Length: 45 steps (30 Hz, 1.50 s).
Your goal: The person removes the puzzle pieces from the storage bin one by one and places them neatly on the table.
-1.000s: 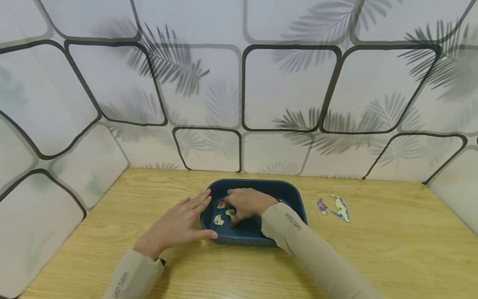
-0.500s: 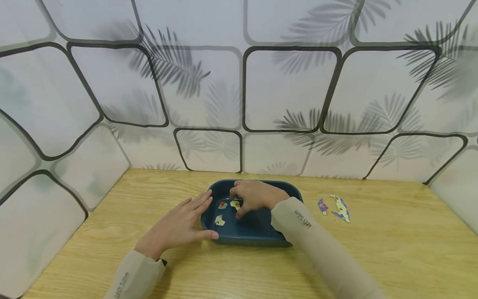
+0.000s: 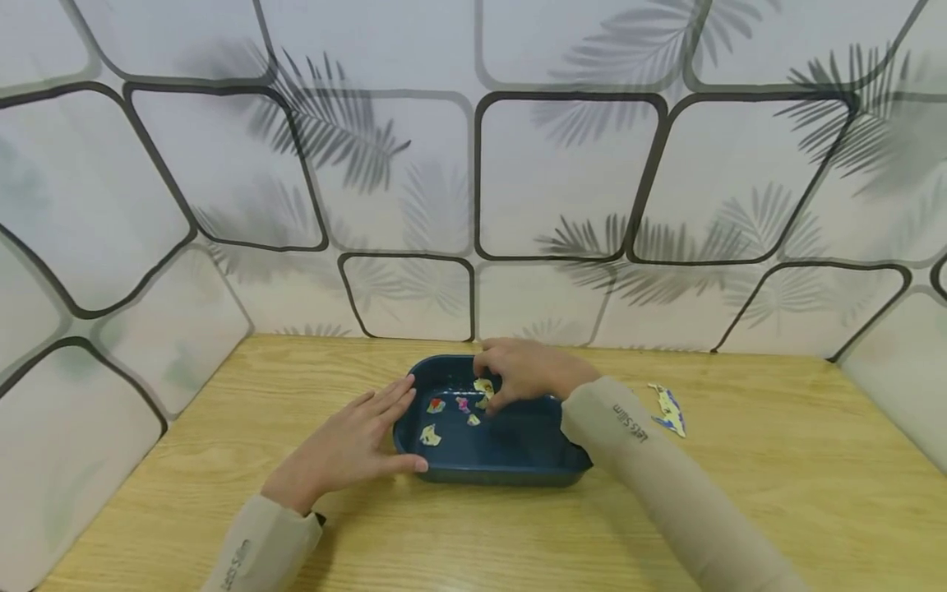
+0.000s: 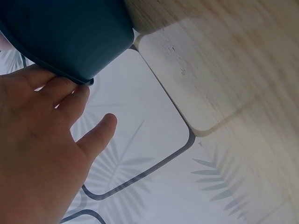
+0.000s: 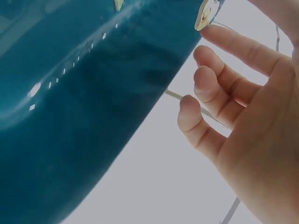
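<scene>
A dark blue rectangular tray [image 3: 510, 475] stands on the table. My left hand [image 3: 351, 440] rests at its left end, fingers straight along the rim and thumb near the front corner; in the left wrist view, the fingertips touch the rim. Over the tray's back wall, my right hand [image 3: 528, 368] pinches a small cream printed scrap [image 5: 205, 15] at the index fingertip; the thumb's contact is hidden. Inside the tray lie a red-and-green scrap [image 3: 436, 405], a cream scrap [image 3: 430, 436], a pink-purple scrap [image 3: 463, 404] and a small pale scrap [image 3: 473, 419].
A long cream-and-blue scrap [image 3: 669, 410] lies on the wooden table [image 3: 769, 460] right of the tray. Behind the table rises a patterned wall covering [image 3: 547, 181]. My right sleeve [image 3: 651, 452] hides the tray's right end and some table beyond it.
My right hand has moved right and towards the back of the tray, lifting the cream scrap. Small scraps beneath it now show. The right sleeve now covers a purple scrap's place. My left hand stays put.
</scene>
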Each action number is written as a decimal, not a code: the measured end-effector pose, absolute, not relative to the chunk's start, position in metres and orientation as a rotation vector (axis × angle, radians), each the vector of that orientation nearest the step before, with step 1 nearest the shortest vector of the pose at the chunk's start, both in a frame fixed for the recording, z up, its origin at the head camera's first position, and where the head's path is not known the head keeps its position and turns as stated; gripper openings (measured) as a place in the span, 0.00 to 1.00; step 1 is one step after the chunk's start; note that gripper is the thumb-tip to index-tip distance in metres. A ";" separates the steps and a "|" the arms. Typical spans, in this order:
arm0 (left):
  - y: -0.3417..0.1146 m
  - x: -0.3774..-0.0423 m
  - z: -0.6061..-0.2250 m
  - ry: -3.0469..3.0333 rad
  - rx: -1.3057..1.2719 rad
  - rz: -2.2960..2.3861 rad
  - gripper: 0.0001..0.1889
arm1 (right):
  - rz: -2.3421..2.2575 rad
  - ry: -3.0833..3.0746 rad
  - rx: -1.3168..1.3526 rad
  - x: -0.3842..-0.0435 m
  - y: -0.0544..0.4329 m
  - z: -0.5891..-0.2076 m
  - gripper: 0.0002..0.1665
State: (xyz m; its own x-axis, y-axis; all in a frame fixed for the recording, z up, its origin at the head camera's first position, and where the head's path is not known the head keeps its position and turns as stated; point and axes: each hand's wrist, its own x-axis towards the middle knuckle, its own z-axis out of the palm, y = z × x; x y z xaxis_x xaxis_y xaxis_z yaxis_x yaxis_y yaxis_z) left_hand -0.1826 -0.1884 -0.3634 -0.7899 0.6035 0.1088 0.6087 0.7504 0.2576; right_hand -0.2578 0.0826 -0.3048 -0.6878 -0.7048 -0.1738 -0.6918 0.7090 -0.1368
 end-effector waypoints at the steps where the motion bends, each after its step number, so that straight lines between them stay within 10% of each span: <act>1: -0.188 -0.183 -0.364 -2.921 -1.011 -0.441 0.52 | -0.086 2.702 -1.117 -0.258 0.085 -0.304 0.26; 45: -0.188 -0.183 -0.365 -2.906 -1.012 -0.413 0.53 | -0.079 2.862 -1.133 -0.255 0.184 -0.292 0.27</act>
